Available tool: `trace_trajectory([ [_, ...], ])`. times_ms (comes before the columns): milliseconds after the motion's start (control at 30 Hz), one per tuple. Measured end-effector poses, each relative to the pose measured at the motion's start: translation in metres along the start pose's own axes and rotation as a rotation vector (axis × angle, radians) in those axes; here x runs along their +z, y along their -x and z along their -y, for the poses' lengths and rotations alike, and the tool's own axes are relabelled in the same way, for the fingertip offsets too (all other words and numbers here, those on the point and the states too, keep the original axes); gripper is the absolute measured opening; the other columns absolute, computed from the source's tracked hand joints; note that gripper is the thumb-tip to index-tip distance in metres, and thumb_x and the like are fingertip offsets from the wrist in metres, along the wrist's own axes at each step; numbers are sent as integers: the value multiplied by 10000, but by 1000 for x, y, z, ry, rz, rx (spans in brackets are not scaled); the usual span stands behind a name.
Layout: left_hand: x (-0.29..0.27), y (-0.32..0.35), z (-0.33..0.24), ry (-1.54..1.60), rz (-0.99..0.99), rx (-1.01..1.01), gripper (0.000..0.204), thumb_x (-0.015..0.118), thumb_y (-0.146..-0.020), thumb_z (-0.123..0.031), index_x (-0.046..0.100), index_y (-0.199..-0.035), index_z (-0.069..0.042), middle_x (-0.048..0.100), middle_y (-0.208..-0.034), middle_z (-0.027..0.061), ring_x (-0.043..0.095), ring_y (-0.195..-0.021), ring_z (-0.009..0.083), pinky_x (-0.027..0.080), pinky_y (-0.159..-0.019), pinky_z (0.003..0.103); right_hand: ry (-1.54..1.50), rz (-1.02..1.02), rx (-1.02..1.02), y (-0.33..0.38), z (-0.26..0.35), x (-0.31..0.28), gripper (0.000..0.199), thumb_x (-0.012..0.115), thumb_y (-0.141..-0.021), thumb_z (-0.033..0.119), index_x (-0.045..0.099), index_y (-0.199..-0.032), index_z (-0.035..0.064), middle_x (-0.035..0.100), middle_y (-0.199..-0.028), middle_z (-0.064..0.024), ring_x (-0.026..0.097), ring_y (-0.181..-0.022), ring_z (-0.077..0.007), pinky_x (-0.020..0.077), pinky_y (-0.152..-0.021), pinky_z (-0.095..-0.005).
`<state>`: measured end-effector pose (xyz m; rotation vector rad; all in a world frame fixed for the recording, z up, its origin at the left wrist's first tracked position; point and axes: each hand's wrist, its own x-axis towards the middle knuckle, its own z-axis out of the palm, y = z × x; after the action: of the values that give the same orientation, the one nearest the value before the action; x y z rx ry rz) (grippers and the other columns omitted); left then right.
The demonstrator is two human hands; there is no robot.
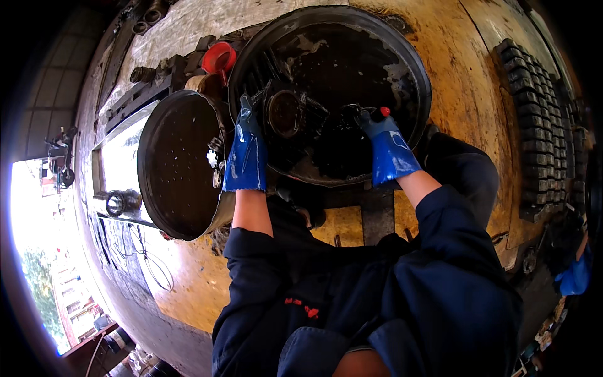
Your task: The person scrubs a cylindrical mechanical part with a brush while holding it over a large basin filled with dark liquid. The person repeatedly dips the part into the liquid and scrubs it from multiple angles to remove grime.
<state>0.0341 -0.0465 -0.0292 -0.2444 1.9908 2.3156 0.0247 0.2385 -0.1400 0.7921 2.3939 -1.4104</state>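
A wide round metal pan (367, 164) stands in front of me, dark and wet inside. In its left half lies a dark, oily metal part (286, 114) with a round opening. My left hand (246, 154), in a long blue glove, is at the pan's left rim beside this part, with fingers stretched away from me; whether it bears on the part is hard to see. My right hand (391, 147), gloved likewise, is closed over the pan's right half on a tool with a red end (385, 112). The tool's working end is lost against the dark liquid.
A second round pan (179, 163) with brown liquid stands at the left, small metal parts (215, 160) at its right edge. Behind it is a red funnel-like cup (219, 58). Rows of dark metal blocks (534, 119) stand at the right. A cable (151, 257) lies on the left floor.
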Motion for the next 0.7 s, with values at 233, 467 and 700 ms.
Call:
trace_trajectory([
  [233,42,-5,-81,183,-275,-541,595,346,-1096,-450,528,-1395,31,618,-1317,79,550,-1150,158,384,-1066,276,-833,173,146,-37,0,19,299,669,-943,241,641,-1179,60,709,-1015,-99,700,-856,-239,588,-764,-362],
  [467,-2,-17,21,-80,4,55,564,328,-1108,-390,446,-1465,30,568,-1395,90,520,-1226,173,374,-1086,287,-1273,306,324,37,143,30,283,671,-945,237,656,-1202,119,721,-1028,-77,715,-860,-233,605,-771,-377],
  [700,16,3,-8,-60,-48,33,588,345,-1096,-425,461,-1454,27,566,-1401,94,525,-1238,183,380,-1090,298,-567,270,-221,106,111,36,272,656,-958,282,683,-1170,113,731,-1007,-93,714,-883,-244,590,-793,-369],
])
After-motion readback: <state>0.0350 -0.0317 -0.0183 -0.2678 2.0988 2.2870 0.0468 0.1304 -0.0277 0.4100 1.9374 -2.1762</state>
